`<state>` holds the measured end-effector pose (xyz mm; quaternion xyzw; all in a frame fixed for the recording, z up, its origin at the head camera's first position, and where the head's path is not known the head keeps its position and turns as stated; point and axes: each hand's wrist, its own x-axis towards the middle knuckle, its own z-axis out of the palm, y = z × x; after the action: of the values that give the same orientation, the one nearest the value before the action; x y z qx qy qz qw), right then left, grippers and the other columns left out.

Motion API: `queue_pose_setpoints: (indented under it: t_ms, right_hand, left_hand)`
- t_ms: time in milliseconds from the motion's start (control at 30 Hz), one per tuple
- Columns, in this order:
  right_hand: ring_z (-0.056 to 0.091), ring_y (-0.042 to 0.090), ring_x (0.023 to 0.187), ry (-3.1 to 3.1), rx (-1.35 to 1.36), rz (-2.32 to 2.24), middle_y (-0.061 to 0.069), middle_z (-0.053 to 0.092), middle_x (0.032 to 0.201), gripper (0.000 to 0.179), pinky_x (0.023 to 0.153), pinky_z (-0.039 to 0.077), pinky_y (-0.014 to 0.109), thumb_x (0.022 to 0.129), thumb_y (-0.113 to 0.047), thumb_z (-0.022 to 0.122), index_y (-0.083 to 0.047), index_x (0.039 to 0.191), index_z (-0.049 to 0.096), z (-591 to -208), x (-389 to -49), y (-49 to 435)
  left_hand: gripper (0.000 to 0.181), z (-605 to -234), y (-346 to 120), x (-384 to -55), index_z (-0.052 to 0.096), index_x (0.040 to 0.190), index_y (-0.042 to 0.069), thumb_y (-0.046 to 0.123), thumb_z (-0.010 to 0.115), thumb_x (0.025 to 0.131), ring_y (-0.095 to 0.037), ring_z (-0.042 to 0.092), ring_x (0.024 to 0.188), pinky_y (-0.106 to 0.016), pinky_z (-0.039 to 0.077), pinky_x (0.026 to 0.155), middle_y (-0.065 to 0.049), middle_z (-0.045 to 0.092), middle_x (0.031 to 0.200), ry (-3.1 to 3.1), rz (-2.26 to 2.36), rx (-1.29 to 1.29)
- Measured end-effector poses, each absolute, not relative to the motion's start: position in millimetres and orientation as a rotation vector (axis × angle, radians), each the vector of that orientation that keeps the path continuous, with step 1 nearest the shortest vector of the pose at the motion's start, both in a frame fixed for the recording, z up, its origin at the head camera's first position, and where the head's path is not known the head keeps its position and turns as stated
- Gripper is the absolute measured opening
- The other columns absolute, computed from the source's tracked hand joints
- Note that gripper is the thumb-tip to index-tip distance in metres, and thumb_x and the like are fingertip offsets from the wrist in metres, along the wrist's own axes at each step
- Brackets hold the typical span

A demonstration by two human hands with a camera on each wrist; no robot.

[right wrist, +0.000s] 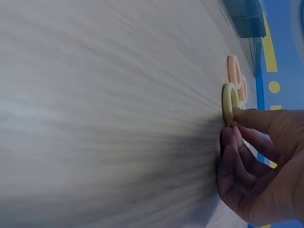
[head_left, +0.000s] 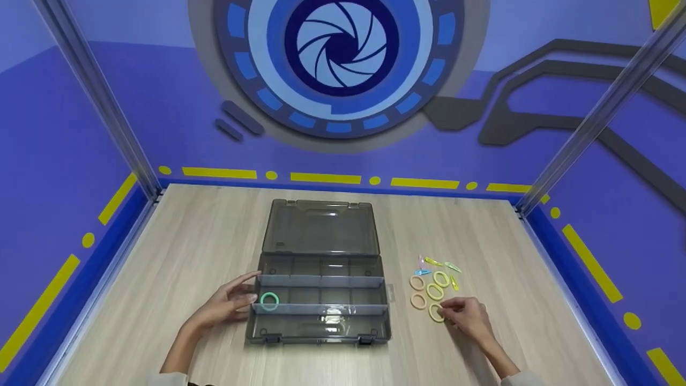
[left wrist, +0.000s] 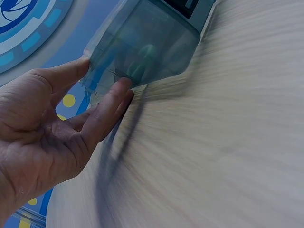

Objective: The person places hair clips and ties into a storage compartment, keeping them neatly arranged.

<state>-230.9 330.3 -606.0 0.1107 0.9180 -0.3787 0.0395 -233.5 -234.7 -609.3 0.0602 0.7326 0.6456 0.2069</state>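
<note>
A smoky grey plastic organizer box point(head_left: 353, 324) lies on the table with its lid folded back. One green hair tie point(head_left: 269, 301) is in its middle row, at the left end. With fairly straight fingers, my left hand point(head_left: 225, 304) touches the box's left wall; the left wrist view shows fingertips point(left wrist: 124, 83) against the plastic. At the right, my right hand point(head_left: 470, 320) pinches the edge of a pale yellow hair tie point(right wrist: 226, 105), which is at the tabletop. Two more yellow hair ties point(head_left: 434, 291) and two peach ones point(head_left: 418, 301) lie just beyond it.
Several small hair clips, among them a blue clip point(head_left: 422, 272) and a yellow clip point(head_left: 454, 283), lie behind the hair ties. Blue printed panels point(head_left: 343, 155) and metal posts point(head_left: 584, 123) bound the wooden table point(head_left: 203, 236).
</note>
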Motion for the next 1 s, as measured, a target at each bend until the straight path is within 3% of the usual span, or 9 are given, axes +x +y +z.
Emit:
queue_pose_setpoints:
  t_ms: [300, 500, 833, 1000]
  right_hand:
    - [0.064, 0.012, 0.063, 2.822, 0.31, -1.138, 0.004, 0.074, 0.074, 0.006, 0.051, 0.045, 0.02, 0.086, -0.008, 0.079, -0.003, 0.087, 0.078, -604.0, -229.5, 330.1]
    - [0.066, 0.013, 0.065, 2.776, 0.325, -1.194, 0.003, 0.073, 0.076, 0.009, 0.052, 0.048, 0.022, 0.088, -0.011, 0.078, -0.002, 0.088, 0.076, -602.1, -228.3, 331.6]
    - [0.062, 0.013, 0.067, 2.652, 0.341, -1.355, 0.003, 0.072, 0.079, 0.011, 0.055, 0.05, 0.024, 0.09, -0.008, 0.075, 0.002, 0.095, 0.075, -588.3, -228.1, 329.6]
    - [0.061, 0.011, 0.07, 2.61, 0.216, -1.401, 0.003, 0.071, 0.084, 0.016, 0.056, 0.05, 0.022, 0.091, -0.008, 0.073, 0.004, 0.103, 0.073, -583.3, -228.4, 327.2]
  left_hand:
    - [0.065, -609.4, -236.0, -233.7, 0.03, 0.161, 0.011, 0.022, 0.06, 0.104, -0.032, 0.058, 0.124, -0.05, 0.057, 0.096, -0.033, 0.039, 0.149, 2.061, 1.789, 0.209]
    - [0.065, -609.4, -237.0, -232.7, 0.029, 0.161, 0.011, 0.021, 0.059, 0.105, -0.026, 0.061, 0.116, -0.047, 0.058, 0.094, -0.033, 0.04, 0.148, 2.04, 1.803, 0.215]
    - [0.066, -608.2, -237.7, -233.4, 0.028, 0.162, 0.012, 0.023, 0.059, 0.105, -0.03, 0.06, 0.122, -0.05, 0.057, 0.097, -0.032, 0.04, 0.147, 2.029, 1.798, 0.191]
    - [0.066, -608.7, -237.8, -232.9, 0.028, 0.162, 0.012, 0.023, 0.059, 0.105, -0.026, 0.061, 0.119, -0.047, 0.058, 0.095, -0.032, 0.039, 0.147, 2.022, 1.798, 0.187]
